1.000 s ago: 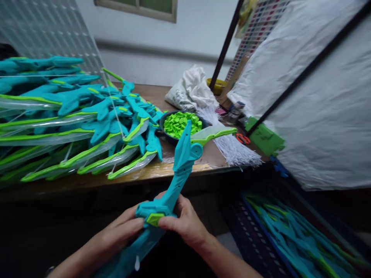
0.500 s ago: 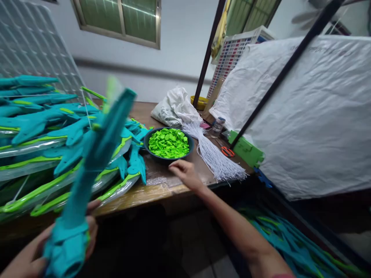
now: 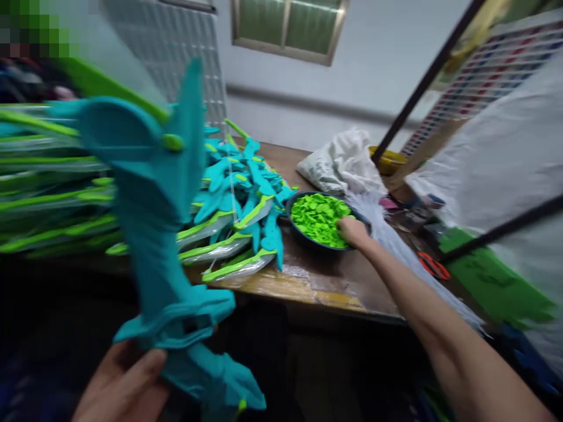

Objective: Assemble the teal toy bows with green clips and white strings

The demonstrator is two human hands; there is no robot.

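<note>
My left hand (image 3: pixel 125 381) grips a large teal plastic toy piece (image 3: pixel 153 234) near its lower end. The piece stands upright close to the camera. A clear part with a green edge (image 3: pixel 109 85) extends from its top toward the upper left. My right hand (image 3: pixel 354 230) is at the right side of a dark bowl (image 3: pixel 303 237) full of small bright green plastic pieces (image 3: pixel 317 214). Its fingers are curled and touch the green pieces. The fingertips are partly hidden, so what they pinch cannot be made out.
Many similar teal and green toy pieces (image 3: pixel 253 176) lie piled on the wooden table (image 3: pixel 303 287). Right of the bowl lie a bundle of white strings (image 3: pixel 409 264), orange-handled scissors (image 3: pixel 433 266) and a green block (image 3: pixel 492 278). A white sack (image 3: pixel 338 161) rests behind, near a dark slanted pole (image 3: pixel 426 82).
My right hand has moved from in front of the bowl into the green pieces. The toy in my left hand has turned and come closer. The camera view has swung left.
</note>
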